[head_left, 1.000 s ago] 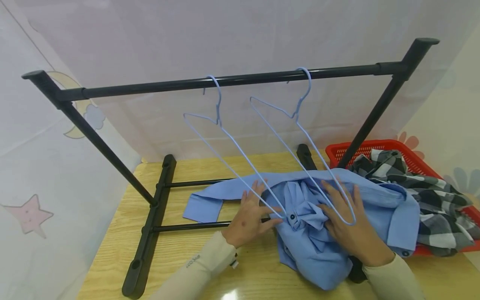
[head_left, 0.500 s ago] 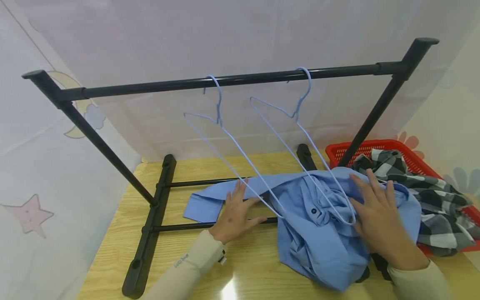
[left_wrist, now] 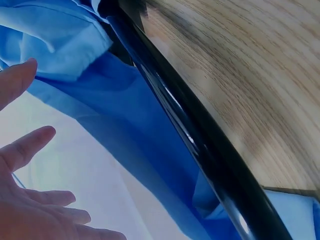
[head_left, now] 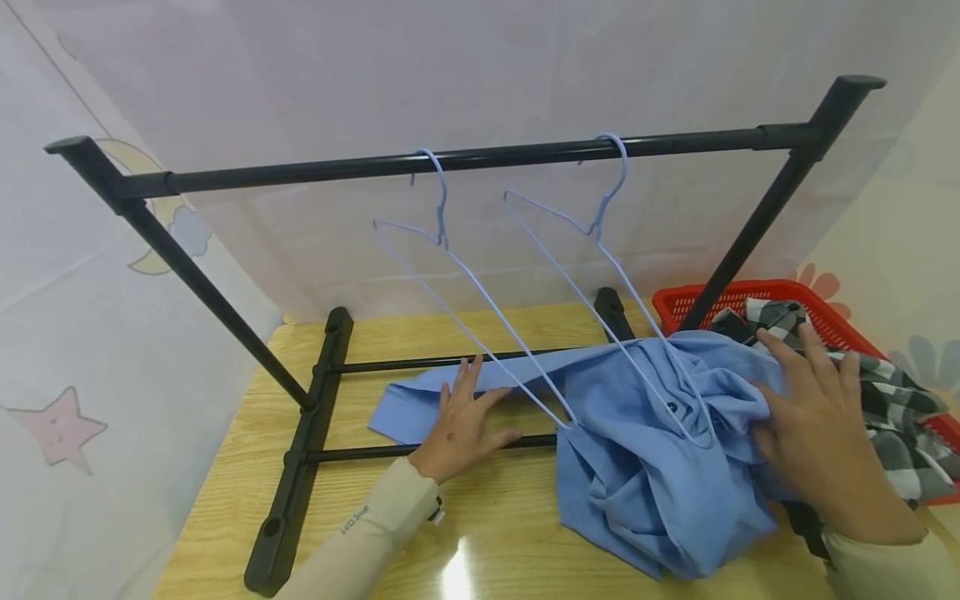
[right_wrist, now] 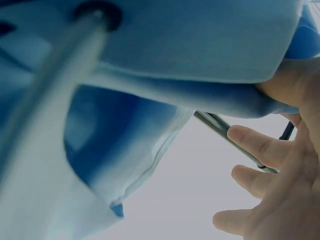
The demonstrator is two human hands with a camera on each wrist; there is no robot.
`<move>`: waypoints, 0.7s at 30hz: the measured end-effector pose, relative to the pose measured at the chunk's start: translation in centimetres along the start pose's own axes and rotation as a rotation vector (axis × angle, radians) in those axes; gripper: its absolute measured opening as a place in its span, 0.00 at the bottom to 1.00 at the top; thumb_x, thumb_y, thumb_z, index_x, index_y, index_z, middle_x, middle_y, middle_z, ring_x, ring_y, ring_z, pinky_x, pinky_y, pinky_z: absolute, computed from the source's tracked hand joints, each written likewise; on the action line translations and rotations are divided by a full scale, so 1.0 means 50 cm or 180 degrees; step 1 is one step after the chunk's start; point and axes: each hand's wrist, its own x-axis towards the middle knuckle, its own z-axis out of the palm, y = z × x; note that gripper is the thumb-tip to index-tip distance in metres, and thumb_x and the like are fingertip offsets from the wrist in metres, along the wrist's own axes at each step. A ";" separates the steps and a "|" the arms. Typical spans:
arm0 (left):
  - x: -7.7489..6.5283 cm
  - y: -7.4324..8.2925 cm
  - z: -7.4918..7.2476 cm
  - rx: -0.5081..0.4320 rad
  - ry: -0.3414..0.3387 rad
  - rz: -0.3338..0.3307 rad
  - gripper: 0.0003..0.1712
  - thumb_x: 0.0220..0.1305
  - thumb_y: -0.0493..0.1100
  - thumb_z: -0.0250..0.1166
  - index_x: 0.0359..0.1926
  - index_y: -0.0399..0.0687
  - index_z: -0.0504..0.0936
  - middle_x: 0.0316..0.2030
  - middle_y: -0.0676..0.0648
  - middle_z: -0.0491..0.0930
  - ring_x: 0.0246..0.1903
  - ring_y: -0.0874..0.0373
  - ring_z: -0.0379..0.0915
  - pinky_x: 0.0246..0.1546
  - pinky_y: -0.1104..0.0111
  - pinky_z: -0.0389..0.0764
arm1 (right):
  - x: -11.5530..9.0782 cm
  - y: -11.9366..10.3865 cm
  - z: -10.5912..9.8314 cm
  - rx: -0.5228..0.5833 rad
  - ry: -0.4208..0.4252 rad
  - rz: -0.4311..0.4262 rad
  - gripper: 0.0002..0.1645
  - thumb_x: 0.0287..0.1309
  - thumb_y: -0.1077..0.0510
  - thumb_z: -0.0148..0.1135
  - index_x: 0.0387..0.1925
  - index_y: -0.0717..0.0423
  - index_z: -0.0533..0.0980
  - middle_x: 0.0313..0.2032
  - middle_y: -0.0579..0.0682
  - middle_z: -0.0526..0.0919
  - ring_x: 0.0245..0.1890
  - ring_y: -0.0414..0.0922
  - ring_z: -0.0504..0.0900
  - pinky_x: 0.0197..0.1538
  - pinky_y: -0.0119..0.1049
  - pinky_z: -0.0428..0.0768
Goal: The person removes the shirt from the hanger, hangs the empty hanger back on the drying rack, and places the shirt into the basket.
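Note:
A crumpled blue buttoned shirt [head_left: 652, 492] lies over the right part of the rack's base, one sleeve [head_left: 397, 412] stretched left. My left hand [head_left: 461, 425] is spread in front of that sleeve, beside the left blue hanger [head_left: 442, 200], and holds nothing. At the shirt's right side, my right hand [head_left: 817, 433] has its fingers extended. In the right wrist view its thumb [right_wrist: 287, 82] goes partly behind the blue cloth, while the other fingers [right_wrist: 260, 145] stay apart from it. The right blue hanger [head_left: 622, 171] reaches down over the shirt.
Both hangers hook on the black rack's top bar [head_left: 525, 156]. A red basket [head_left: 750, 288] stands at the back right, with a black-and-white checked garment [head_left: 892, 392] in it. The rack's lower bars cross the wooden table [head_left: 510, 517].
My right hand has moved right, off the middle of the shirt, and the shirt's bunched front has shifted right with it. My left hand has drawn left and slightly down, away from the left hanger's lower end.

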 end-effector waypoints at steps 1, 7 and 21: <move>0.000 -0.001 0.000 0.0002 0.0006 0.0007 0.35 0.59 0.54 0.74 0.63 0.45 0.78 0.77 0.33 0.42 0.75 0.35 0.32 0.65 0.30 0.43 | -0.001 0.003 -0.005 -0.0030 -0.0024 0.0046 0.21 0.34 0.68 0.62 0.39 0.69 0.79 0.64 0.70 0.64 0.75 0.65 0.44 0.68 0.72 0.35; 0.001 -0.008 0.000 -0.0024 0.0011 0.0015 0.35 0.59 0.53 0.74 0.64 0.43 0.77 0.76 0.32 0.41 0.75 0.35 0.31 0.65 0.30 0.42 | -0.004 0.022 -0.029 -0.0242 -0.0128 0.0265 0.25 0.33 0.71 0.61 0.42 0.74 0.76 0.70 0.69 0.58 0.76 0.64 0.41 0.68 0.71 0.35; 0.000 -0.006 -0.002 -0.0055 -0.0049 -0.0123 0.35 0.59 0.53 0.74 0.65 0.45 0.76 0.77 0.34 0.39 0.76 0.38 0.28 0.66 0.31 0.39 | 0.008 0.050 -0.085 -0.0741 -0.0056 0.0743 0.30 0.35 0.73 0.65 0.47 0.81 0.72 0.72 0.70 0.54 0.75 0.69 0.43 0.71 0.65 0.40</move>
